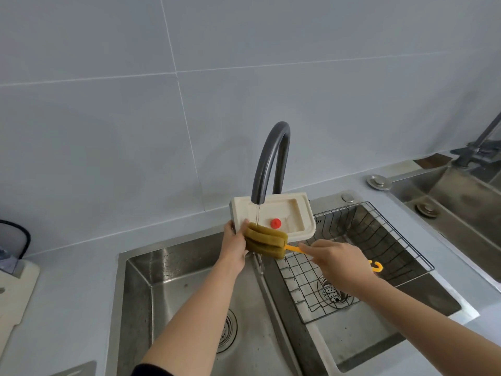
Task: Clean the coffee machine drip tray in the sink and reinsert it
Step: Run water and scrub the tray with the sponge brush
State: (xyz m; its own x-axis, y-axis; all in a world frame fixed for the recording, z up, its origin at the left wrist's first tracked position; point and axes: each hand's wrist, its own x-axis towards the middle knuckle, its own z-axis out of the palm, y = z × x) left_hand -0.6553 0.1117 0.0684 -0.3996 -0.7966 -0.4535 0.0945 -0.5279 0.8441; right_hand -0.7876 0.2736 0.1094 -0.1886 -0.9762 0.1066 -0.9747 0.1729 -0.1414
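In the head view, you are holding the tray (287,210) up under the tap (271,158), above the divider of the sink (168,270). Its long axis is running left to right, and its open face is tilting toward you. Your left hand (234,245) is gripping its left end, so that hand is the nearer one. Your right hand (336,257) is lying off to the tray's lower right, closed round the orange handle of the brush (267,244), over the rack (401,234). The green sponge head is pressing on the tray's lower left edge, just beside your left fingers, so any scrub stroke will likely be running rightward along that axis. The tray is looking cream and wet, with a red knob (276,223) near the middle and water (257,213) running onto it.
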